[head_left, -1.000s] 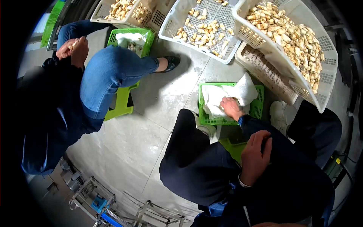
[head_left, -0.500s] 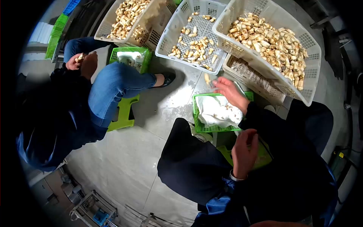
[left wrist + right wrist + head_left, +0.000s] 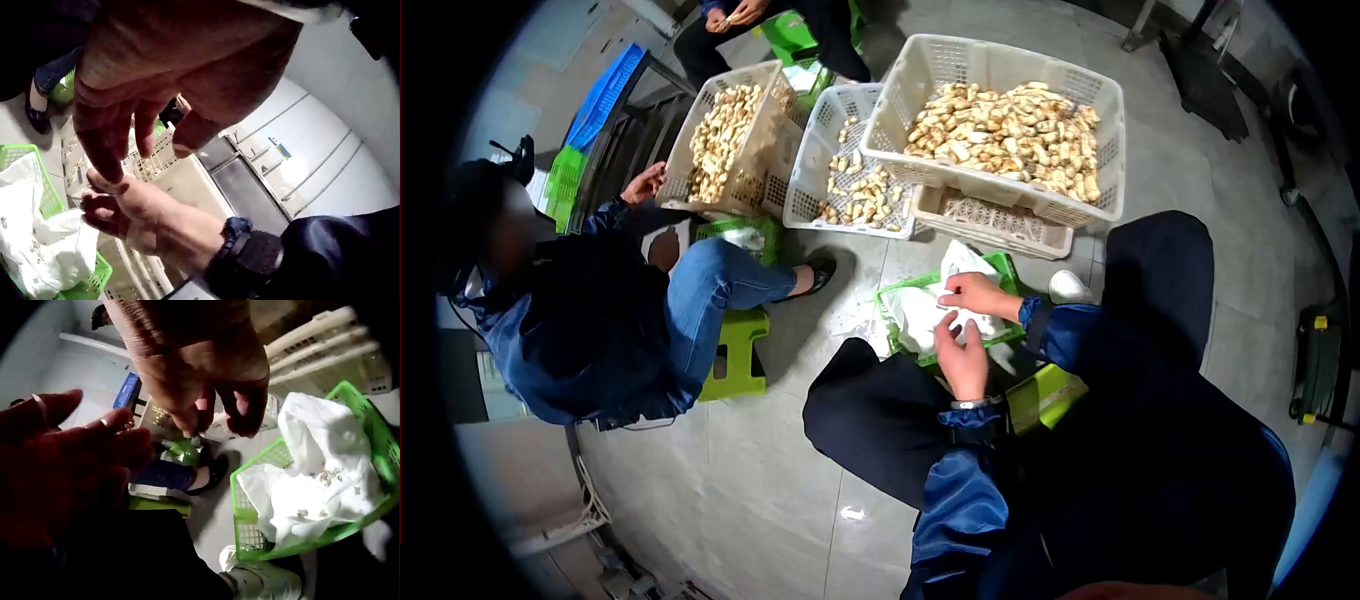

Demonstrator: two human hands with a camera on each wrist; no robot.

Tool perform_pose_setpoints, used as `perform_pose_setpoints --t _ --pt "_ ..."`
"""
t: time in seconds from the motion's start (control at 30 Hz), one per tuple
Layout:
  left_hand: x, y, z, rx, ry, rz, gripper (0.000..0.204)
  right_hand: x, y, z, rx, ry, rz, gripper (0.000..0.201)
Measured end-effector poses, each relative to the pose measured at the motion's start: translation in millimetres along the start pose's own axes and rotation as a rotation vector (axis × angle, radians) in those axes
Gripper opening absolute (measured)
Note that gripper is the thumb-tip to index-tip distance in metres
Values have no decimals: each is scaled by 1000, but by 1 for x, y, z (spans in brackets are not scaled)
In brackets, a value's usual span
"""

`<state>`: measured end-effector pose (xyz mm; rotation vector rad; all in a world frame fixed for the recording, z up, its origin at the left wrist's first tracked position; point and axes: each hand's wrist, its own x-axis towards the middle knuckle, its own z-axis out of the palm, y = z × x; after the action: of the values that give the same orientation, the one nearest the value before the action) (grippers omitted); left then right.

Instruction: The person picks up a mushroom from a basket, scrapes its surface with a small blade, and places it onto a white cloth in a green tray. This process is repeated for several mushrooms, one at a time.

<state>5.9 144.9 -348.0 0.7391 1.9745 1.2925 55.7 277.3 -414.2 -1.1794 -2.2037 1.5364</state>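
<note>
My left hand (image 3: 962, 362) and right hand (image 3: 982, 296) are close together over the near edge of a small green basket (image 3: 1006, 266). A white cloth (image 3: 913, 316) lines the basket, with dark crumbs on it in the right wrist view. In the left wrist view my left hand (image 3: 181, 75) has loosely bent fingers with nothing between them. Below it in that view, the fingertips of the right hand (image 3: 156, 219) come close to the left ones. From the right wrist, the right hand (image 3: 200, 375) hangs with its fingers loosely bent and no mushroom showing in them.
Beyond the basket stand a large crate (image 3: 995, 172) heaped with mushrooms, a flatter crate (image 3: 797, 180) with fewer, and another full crate (image 3: 745, 178). At left a person (image 3: 590, 310) sits by a green stool (image 3: 740, 365); another person's hands (image 3: 735, 15) show at the top.
My right hand rose from the basket, and half a second ago a mushroom was at its fingertips toward the crates. It has come back beside the left hand, which moved forward. The view has tilted up.
</note>
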Motion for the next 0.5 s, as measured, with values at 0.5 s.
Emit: perform_pose_setpoints --t 0.5 --pt "10 -21 -11 -622 -263 -480 17 -54 -59 -70 339 -550 177 20"
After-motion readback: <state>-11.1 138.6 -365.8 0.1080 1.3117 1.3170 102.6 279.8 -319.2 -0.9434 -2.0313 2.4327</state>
